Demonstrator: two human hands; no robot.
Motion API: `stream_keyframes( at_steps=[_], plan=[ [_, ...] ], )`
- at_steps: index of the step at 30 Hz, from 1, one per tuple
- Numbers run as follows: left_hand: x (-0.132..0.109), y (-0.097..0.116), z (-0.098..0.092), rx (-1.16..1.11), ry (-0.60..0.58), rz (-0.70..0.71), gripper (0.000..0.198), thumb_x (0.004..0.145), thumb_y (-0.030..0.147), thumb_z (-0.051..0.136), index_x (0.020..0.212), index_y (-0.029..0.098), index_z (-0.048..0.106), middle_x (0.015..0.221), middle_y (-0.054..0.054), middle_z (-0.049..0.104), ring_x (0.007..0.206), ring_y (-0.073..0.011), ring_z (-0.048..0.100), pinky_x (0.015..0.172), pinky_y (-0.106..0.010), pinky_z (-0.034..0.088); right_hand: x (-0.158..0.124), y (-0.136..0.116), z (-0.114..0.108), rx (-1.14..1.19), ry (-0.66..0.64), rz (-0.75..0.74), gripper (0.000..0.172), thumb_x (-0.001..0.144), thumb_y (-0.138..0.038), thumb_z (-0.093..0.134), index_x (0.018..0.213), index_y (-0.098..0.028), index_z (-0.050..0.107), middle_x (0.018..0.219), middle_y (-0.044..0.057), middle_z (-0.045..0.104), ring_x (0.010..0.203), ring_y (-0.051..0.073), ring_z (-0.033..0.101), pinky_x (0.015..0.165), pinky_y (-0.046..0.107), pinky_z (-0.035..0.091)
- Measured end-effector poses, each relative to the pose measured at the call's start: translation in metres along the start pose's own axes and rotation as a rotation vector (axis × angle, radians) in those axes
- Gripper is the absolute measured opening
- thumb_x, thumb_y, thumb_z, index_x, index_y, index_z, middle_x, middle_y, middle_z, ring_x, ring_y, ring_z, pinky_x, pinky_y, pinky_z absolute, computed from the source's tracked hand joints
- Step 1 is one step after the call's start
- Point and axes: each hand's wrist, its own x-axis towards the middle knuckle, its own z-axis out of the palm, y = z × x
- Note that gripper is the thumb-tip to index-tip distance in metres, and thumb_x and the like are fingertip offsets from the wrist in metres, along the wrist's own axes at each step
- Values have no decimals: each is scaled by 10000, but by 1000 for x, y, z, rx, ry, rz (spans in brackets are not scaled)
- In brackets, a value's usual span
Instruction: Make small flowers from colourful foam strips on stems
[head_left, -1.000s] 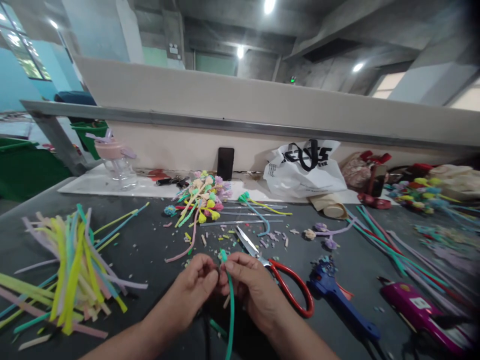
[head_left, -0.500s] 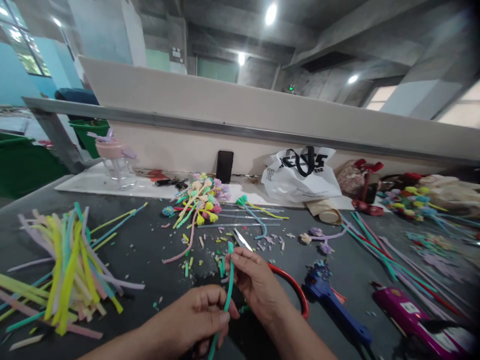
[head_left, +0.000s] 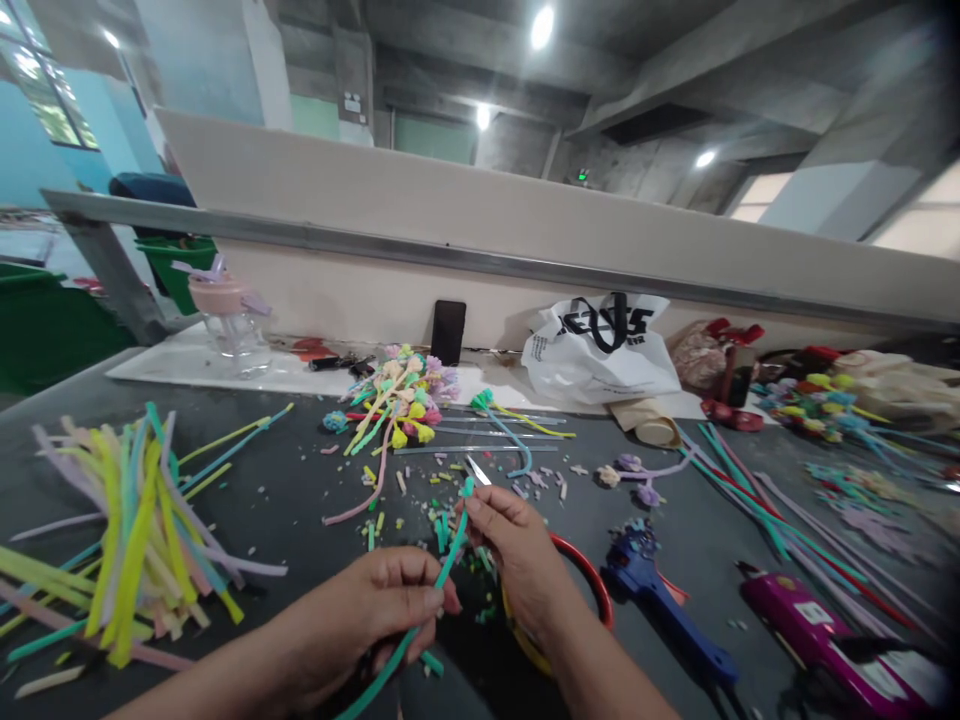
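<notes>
A green pipe cleaner (head_left: 452,556) slants up between my two hands. My left hand (head_left: 379,612) is closed around its middle, and its lower end runs down past the frame's bottom edge. At the top, the fingertips of my right hand (head_left: 519,555) pinch the stem just below a small green knob at its tip. Under my right hand lies a pair of scissors (head_left: 598,585) with red and yellow handles, one blade tip showing beyond the fingers. Small green cuttings (head_left: 442,525) are scattered on the dark table around the hands.
Loose coloured pipe cleaners (head_left: 135,530) are heaped at left. Behind my hands lies a bunch of pipe-cleaner flowers (head_left: 409,395). A blue glue gun (head_left: 667,600) and a magenta tool (head_left: 817,625) lie at right. A phone (head_left: 448,333), bottle (head_left: 229,320) and white bag (head_left: 600,350) stand behind.
The pipe cleaner tilts more now, its lower part swung to the left with my left hand. My right hand has shifted slightly right, uncovering the scissors' yellow handle.
</notes>
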Motion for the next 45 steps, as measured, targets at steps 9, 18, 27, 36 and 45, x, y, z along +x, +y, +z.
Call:
stream_keyframes(
  at_steps=[9,18,27,36,45],
  plan=[
    [-1,21,-31,-47,-38,113,335,768,259,567,1066,188,431,466,87,497,304,-39,292,324,-147,232,6,4,-8,-48,-36,-24,202,734,-323,643,655,-147,585,598,-12,551,569,94,439,567,206,319],
    [-8,31,-45,-287,9,310,71,797,192,529,828,138,562,562,-10,596,357,-57,464,335,-141,291,2,12,0,-530,-189,-80,244,795,-328,538,614,-164,529,587,-30,460,566,106,404,527,209,295],
    [-3,21,-36,-311,34,415,77,810,146,541,864,109,582,726,-61,641,598,-125,616,563,-223,472,-19,6,23,-952,-582,-348,174,818,-178,451,658,-184,517,673,-5,514,651,132,474,615,227,351],
    [10,12,-28,-335,251,415,611,757,142,615,1274,242,304,1105,-95,579,693,-83,586,644,-218,457,-21,3,18,-488,-414,-188,216,820,-318,529,669,-169,565,633,-19,489,613,116,463,586,222,366],
    [11,0,-36,675,459,489,766,789,160,505,1400,254,53,929,-43,645,613,-118,551,624,-277,446,-15,11,10,20,-304,-16,165,736,-303,650,675,-157,600,603,-25,514,583,93,430,560,200,336]
  ],
)
